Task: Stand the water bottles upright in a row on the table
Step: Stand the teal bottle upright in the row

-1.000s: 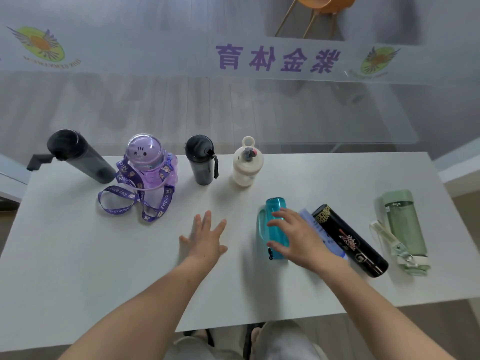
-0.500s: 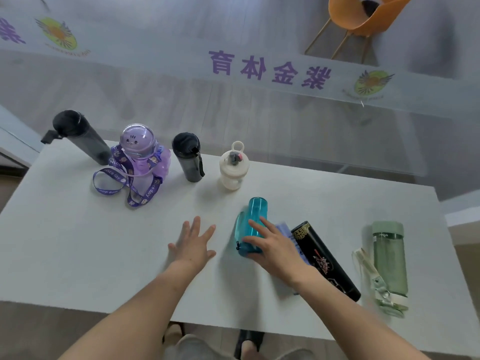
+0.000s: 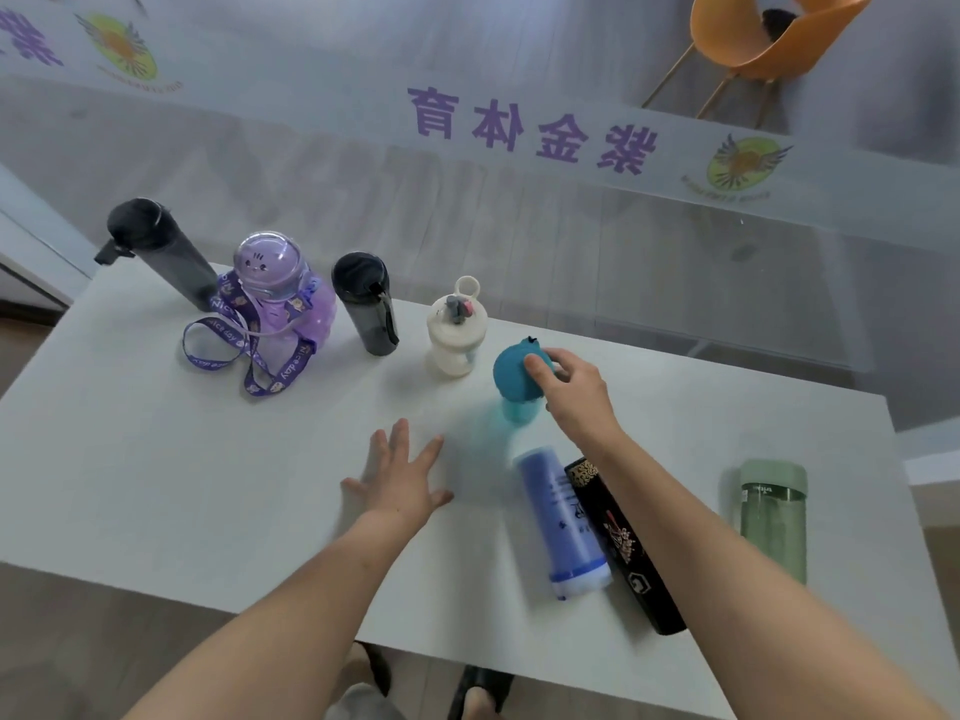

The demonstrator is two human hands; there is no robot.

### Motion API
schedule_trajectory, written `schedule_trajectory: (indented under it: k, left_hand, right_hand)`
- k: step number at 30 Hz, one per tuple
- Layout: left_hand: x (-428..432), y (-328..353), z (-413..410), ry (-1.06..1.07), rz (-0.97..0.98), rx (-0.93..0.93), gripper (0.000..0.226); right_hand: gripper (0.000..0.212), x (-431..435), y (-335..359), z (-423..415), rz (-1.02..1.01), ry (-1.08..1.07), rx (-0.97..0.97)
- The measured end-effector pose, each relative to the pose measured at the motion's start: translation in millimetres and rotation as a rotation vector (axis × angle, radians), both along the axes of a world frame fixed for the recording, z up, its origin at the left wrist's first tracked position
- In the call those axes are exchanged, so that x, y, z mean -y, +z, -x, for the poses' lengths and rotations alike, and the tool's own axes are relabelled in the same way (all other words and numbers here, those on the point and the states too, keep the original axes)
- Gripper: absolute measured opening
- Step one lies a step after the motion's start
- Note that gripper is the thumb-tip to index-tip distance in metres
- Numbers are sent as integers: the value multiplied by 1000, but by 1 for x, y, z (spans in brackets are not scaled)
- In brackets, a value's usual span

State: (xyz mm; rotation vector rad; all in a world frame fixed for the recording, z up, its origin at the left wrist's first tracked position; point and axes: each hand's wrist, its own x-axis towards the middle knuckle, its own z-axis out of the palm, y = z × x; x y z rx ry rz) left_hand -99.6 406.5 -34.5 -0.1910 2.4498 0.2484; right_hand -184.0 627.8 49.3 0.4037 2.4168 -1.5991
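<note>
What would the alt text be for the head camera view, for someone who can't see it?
A right hand stands a teal bottle upright beside four standing bottles along the white table. The left hand rests flat, open. A blue bottle, a black bottle and a green bottle lie nearby.

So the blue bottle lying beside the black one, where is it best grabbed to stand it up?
Probably around the mid-body of the blue bottle, coming from its open left side. It lies flat, cap end toward the person, and the black bottle sits right against its right side, leaving little finger room there. The right hand is on the teal bottle; the left hand is free and nearer.
</note>
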Motion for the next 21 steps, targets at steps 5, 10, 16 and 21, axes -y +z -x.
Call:
schedule_trajectory:
  k: [5, 10, 16, 21]
  left_hand:
    - [-19, -4, 10, 32, -17, 20, 101]
    - [-33, -3, 14, 64, 1, 56, 110]
    - [-33, -1, 15, 66, -9, 74, 109]
    - [-33, -1, 16, 65, -4, 85, 108]
  right_hand:
    - [16, -13, -3, 7, 54, -24, 34]
    - [25, -21, -11, 8, 80, -71, 29]
    - [88, -20, -22, -17, -39, -119, -70]
    - [101, -12, -31, -25, -160, 47, -206]
